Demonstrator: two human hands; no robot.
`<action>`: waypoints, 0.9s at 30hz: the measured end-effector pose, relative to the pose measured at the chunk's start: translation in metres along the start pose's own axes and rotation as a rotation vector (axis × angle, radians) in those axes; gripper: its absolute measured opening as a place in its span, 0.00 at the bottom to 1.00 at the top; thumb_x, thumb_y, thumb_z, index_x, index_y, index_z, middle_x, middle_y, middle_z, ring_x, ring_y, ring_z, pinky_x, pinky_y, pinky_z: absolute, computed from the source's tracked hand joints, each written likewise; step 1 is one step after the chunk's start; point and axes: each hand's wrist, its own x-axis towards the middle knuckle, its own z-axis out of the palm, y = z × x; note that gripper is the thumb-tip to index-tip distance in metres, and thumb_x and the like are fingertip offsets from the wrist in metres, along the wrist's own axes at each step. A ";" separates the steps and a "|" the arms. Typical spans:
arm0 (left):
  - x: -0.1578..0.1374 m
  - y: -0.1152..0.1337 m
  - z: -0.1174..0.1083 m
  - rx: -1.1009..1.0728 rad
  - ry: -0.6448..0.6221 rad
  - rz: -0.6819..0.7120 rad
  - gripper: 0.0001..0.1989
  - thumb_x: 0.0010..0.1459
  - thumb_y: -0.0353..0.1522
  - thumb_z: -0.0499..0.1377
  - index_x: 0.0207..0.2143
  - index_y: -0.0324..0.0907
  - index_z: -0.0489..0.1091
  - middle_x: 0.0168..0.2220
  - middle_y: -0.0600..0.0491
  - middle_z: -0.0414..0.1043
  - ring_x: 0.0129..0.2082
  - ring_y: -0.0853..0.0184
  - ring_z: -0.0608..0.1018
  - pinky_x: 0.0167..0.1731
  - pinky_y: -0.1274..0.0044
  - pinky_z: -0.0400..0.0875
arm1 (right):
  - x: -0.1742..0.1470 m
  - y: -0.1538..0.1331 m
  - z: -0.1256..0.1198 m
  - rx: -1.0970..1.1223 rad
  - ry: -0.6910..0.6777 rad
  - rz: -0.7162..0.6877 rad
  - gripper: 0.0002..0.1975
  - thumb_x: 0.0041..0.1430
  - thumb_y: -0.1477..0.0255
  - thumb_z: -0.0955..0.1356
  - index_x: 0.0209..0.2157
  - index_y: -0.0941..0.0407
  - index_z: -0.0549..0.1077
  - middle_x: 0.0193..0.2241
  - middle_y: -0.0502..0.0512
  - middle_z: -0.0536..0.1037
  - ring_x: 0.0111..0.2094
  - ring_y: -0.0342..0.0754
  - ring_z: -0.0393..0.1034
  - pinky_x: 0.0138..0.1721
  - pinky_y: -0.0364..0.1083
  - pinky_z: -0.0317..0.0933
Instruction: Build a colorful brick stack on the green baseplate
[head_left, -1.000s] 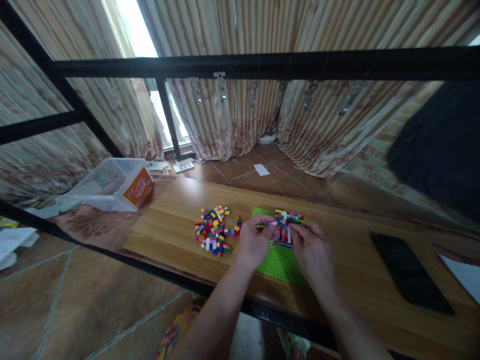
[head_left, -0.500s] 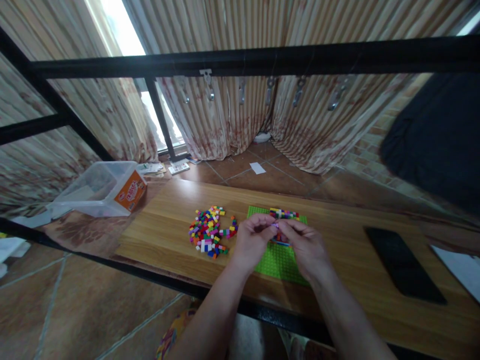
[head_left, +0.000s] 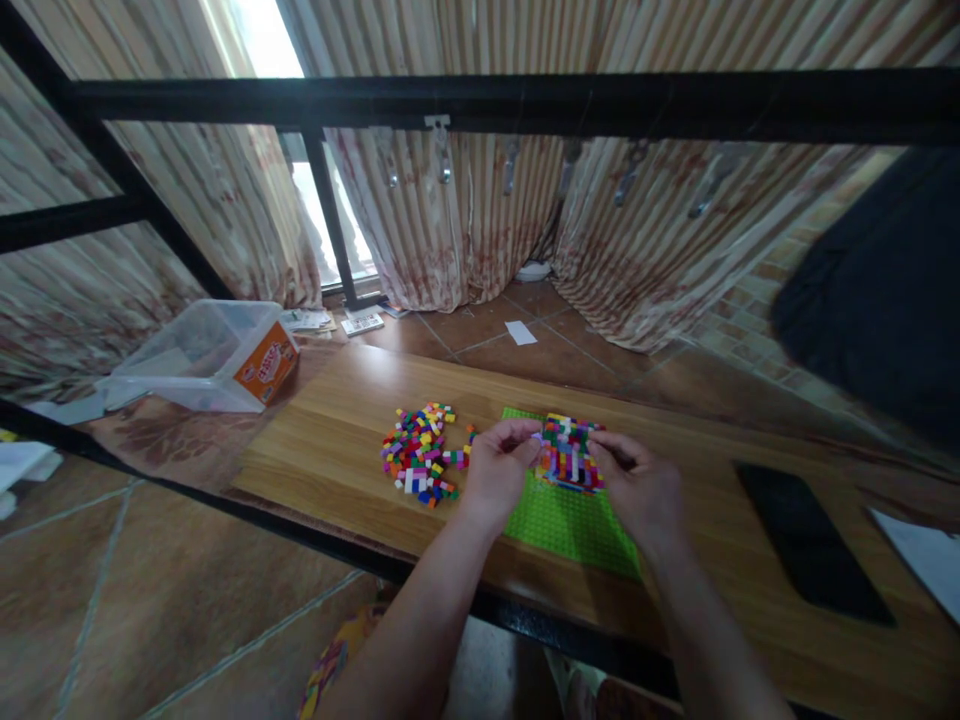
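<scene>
A green studded baseplate lies on the wooden table. On its far half stands a block of rows of multicoloured toy bricks. My left hand is at the block's left side, thumb and forefinger pinched on a small purple toy brick. At the right edge of the block is my right hand, its fingers curled and thumb drawn in toward the forefinger. What its fingertips hold, if anything, is too small to make out. Left of my left hand lies a pile of loose toy bricks.
A black flat slab lies on the table at the right, with white paper beyond it. A clear plastic bin with an orange label stands at the left. A black metal bar crosses in front of the curtains.
My hands, together over the brick block before, have moved apart to its left and right sides, uncovering it. The purple brick stays in my left fingers. The view has shifted slightly.
</scene>
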 end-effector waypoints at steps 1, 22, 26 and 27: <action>0.001 -0.001 -0.001 0.014 0.008 0.008 0.08 0.45 0.27 0.67 0.31 0.38 0.77 0.25 0.56 0.74 0.24 0.75 0.72 0.29 0.80 0.67 | -0.001 0.000 0.002 -0.045 -0.003 -0.030 0.16 0.56 0.58 0.68 0.36 0.55 0.81 0.33 0.58 0.83 0.31 0.51 0.76 0.37 0.51 0.68; 0.005 -0.007 -0.007 0.096 0.009 0.034 0.05 0.47 0.27 0.65 0.30 0.38 0.78 0.23 0.56 0.73 0.25 0.73 0.72 0.29 0.79 0.66 | -0.001 0.012 0.024 -0.402 0.005 -0.409 0.15 0.64 0.68 0.63 0.36 0.54 0.82 0.35 0.58 0.76 0.39 0.53 0.69 0.42 0.52 0.65; 0.005 -0.006 -0.007 0.091 0.019 0.035 0.05 0.47 0.26 0.65 0.30 0.38 0.78 0.23 0.56 0.73 0.25 0.73 0.71 0.30 0.79 0.66 | -0.006 0.010 0.024 -0.417 0.007 -0.430 0.15 0.64 0.68 0.63 0.38 0.53 0.82 0.36 0.59 0.76 0.40 0.54 0.68 0.44 0.54 0.65; 0.005 -0.006 -0.007 0.090 0.020 0.033 0.05 0.47 0.26 0.65 0.30 0.38 0.78 0.23 0.56 0.73 0.25 0.73 0.71 0.30 0.79 0.66 | -0.006 0.010 0.024 -0.415 0.008 -0.435 0.15 0.65 0.68 0.63 0.39 0.54 0.82 0.37 0.59 0.77 0.40 0.54 0.68 0.44 0.54 0.65</action>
